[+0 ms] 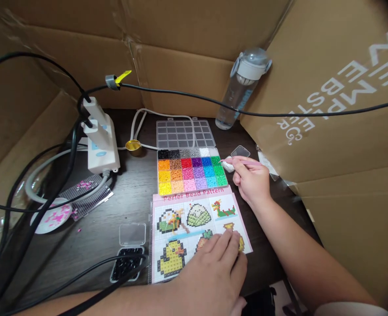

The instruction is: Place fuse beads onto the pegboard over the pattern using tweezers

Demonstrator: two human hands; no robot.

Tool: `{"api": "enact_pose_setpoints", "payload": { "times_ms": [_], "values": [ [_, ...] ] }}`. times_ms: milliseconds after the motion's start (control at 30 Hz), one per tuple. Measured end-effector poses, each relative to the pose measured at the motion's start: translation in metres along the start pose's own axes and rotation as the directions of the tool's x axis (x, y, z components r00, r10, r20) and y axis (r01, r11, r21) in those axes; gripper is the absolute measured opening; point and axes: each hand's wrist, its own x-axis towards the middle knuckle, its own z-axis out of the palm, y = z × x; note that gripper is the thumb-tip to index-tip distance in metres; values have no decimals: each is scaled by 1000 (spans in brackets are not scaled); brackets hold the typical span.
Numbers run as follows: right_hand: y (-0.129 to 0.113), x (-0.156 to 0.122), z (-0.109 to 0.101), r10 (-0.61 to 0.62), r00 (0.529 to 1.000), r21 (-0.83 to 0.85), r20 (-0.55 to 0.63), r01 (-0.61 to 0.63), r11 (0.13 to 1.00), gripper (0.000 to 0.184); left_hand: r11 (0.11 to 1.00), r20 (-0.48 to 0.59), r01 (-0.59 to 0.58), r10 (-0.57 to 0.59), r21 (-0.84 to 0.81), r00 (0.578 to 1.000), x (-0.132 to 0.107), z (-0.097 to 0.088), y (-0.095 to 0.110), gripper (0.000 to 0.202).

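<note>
My right hand (252,181) is closed in a pinch around pink tweezers (246,161). Their tips reach over the green beads (216,161) at the right side of the compartment box (225,175), which holds small beads sorted by colour. My left hand (215,259) lies flat, fingers stretched out, on the lower right of the bead pattern sheet (197,198), covering part of it. Bead figures show on the sheet, among them a yellow duck (172,258) and a green dragon (223,209). Whether a bead sits between the tweezer tips is too small to tell.
A water bottle (238,87) stands at the back right. To the left are a power strip (102,145), black cables (181,93), a white dish (54,217) with pink pieces, and a small box of black beads (127,263). Cardboard walls (187,74) surround the table.
</note>
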Motion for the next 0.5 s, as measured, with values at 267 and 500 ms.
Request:
{"api": "enact_pose_setpoints", "payload": {
  "times_ms": [267,500],
  "values": [
    [-7,-9,-2,2,997,-41,81,2,999,22,1000,13,-3,3,0,1000,0,-1,1,65],
    [-11,-13,-1,22,991,13,132,-23,1000,17,1000,14,-5,5,17,1000,0,-3,2,63]
  ]
}}
